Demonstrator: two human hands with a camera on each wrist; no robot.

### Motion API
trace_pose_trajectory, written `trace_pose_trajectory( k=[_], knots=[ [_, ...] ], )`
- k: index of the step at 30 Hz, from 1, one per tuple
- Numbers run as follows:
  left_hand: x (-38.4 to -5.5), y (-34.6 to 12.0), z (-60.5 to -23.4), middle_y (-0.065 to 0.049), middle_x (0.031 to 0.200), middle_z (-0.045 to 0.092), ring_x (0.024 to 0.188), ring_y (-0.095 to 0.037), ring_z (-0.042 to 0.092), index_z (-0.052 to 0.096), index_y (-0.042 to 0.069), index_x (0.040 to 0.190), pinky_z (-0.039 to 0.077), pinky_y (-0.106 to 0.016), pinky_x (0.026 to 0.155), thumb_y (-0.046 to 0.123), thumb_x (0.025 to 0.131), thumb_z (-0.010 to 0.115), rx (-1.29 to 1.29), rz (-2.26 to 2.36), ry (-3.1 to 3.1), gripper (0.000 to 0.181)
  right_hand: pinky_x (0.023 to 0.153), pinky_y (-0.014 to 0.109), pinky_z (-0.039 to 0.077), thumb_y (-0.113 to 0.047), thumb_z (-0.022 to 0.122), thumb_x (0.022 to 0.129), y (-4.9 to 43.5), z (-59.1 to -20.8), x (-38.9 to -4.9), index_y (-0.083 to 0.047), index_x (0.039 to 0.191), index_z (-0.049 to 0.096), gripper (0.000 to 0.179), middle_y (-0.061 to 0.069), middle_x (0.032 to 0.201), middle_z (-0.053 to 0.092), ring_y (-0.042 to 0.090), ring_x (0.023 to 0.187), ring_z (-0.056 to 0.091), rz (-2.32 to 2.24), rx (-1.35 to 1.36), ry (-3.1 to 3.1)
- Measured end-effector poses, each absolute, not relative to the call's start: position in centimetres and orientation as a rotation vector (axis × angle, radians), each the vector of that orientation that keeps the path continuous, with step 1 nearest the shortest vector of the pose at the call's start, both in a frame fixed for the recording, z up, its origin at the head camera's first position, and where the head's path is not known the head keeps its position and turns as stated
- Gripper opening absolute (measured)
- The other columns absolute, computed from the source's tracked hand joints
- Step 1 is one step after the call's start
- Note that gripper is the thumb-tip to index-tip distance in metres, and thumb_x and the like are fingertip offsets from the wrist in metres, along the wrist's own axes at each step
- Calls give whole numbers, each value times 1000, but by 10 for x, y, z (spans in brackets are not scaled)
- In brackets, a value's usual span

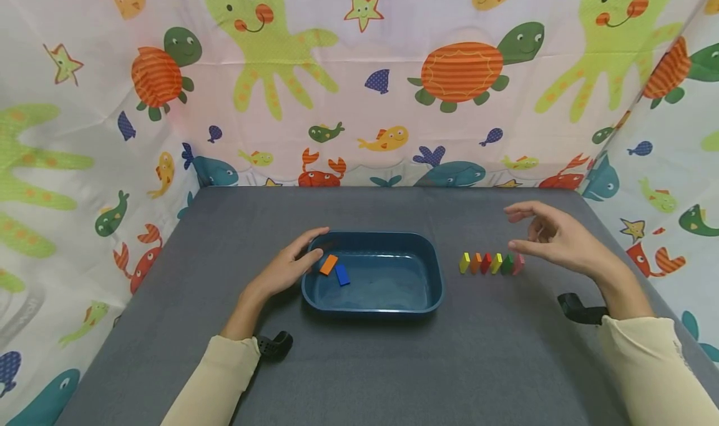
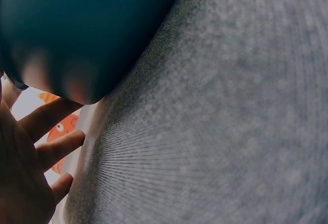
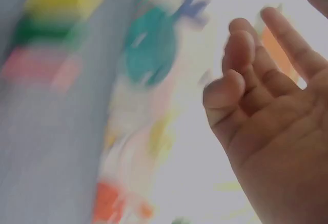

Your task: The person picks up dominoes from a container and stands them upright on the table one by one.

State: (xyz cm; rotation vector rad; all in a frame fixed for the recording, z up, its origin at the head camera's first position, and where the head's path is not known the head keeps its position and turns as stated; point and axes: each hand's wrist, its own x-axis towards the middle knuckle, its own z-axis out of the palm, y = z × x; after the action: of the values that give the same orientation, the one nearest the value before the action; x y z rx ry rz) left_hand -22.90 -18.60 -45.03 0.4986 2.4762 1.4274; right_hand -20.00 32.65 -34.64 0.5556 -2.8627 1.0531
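Observation:
My left hand [image 1: 290,265] rests at the left end of a dark blue tray [image 1: 371,307], the thumb over its rim and the index finger along the back left corner. In the left wrist view, other fingers [image 2: 61,149] are straight and spread beside the tray's outer wall. An orange domino [image 1: 328,264] and a blue domino [image 1: 342,274] lie inside. Right of the tray, small dominoes stand in a row, from a yellow domino [image 1: 464,262] to a pink domino [image 1: 518,264]. Above the pink end hovers my right hand [image 1: 556,236], loosely bent and holding nothing.
A grey cloth [image 1: 371,376] covers the table. Behind and at both sides hangs a curtain [image 1: 359,58] printed with sea animals. Each wrist wears a black camera mount, such as the right mount [image 1: 581,309].

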Motion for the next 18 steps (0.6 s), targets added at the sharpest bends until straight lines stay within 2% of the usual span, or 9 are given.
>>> trace_pose_trajectory(
  k=[6,9,13,18],
  knots=[
    [-228,-186,-449,2,164,34,130,-35,53,35,38,157,56,-49,95,40,107,49,510,1421,2480,51,59,27,47,-15,82,86,252,-318,-210,-21,129,65,46,-3,112,65,17,70,56,1188,722,-2772],
    [-228,-186,-449,4,165,33,138,-33,48,35,39,156,57,-48,95,40,107,50,496,1424,2480,52,60,27,48,-15,82,87,217,-313,-219,-20,125,67,41,-1,111,67,18,69,56,1240,844,-2738],
    [-229,-187,-450,7,165,33,141,-31,46,35,40,156,56,-48,97,40,107,51,478,1428,2479,52,59,26,47,-18,82,88,173,-318,-232,-18,123,68,38,0,110,70,18,66,55,1260,1007,-2723],
    [-230,-187,-451,7,164,34,133,-30,52,35,39,157,57,-46,96,41,107,51,475,1421,2482,53,61,27,51,-21,83,87,129,-337,-244,-17,121,69,37,4,111,73,16,65,58,1240,1140,-2773]
  ],
)
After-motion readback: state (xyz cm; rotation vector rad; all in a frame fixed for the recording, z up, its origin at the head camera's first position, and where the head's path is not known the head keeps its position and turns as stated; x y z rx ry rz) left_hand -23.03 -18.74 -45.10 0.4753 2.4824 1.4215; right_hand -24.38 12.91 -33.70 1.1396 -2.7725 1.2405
